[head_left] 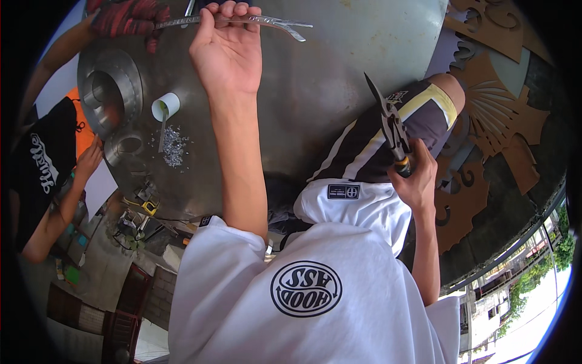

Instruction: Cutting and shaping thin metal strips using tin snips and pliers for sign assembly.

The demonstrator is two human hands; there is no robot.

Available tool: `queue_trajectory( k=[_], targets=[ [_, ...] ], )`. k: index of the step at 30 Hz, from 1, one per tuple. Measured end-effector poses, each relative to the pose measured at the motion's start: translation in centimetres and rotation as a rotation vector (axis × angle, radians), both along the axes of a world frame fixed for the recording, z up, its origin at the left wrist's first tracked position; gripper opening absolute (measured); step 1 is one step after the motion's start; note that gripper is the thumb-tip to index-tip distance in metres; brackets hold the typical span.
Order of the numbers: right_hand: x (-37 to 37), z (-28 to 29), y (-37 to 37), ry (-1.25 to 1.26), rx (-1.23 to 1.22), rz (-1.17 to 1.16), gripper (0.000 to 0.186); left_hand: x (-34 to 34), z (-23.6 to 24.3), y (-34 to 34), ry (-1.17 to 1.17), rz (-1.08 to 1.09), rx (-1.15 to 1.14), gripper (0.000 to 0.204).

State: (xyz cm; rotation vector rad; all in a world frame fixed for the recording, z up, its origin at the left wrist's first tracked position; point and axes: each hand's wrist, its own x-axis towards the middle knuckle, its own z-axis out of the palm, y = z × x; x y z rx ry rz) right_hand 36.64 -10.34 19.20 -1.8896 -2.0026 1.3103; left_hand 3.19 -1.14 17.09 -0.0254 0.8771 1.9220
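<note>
My left hand (227,51) reaches forward and grips a narrow, wavy strip of cut sheet metal (276,23) over a big grey metal sheet (339,73). Another person's red-and-black gloved hand (127,18) holds the strip's left end. My right hand (415,179) is drawn back beside my knee and is closed on the handle of metal snips (391,124), whose blades point up and away. My white shirt and dark striped shorts fill the lower middle.
A white cup (165,106) and a small heap of metal shavings (174,145) lie on the sheet. Round metal rings (109,91) sit at the left. A person in a black shirt (42,164) works at the far left. Brown cut-out ornaments (503,121) lie at the right.
</note>
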Motion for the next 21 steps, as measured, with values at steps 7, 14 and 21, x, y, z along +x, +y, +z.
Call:
queue_trajectory(
  k=[7,14,21],
  targets=[
    [-0.6,-0.5,1.4,-0.067,0.100,0.052,0.042,-2.6,-0.1,-3.9,0.385,-0.087,-0.222,0.035],
    [-0.6,-0.6,2.2,-0.061,0.129,0.116,0.048,-1.1,0.2,-8.5,0.729,0.238,-0.492,0.016],
    [-1.3,1.9,3.3,-0.003,-0.006,0.196,0.058,-3.2,0.2,-8.1,0.437,-0.082,-0.331,0.050]
  ],
)
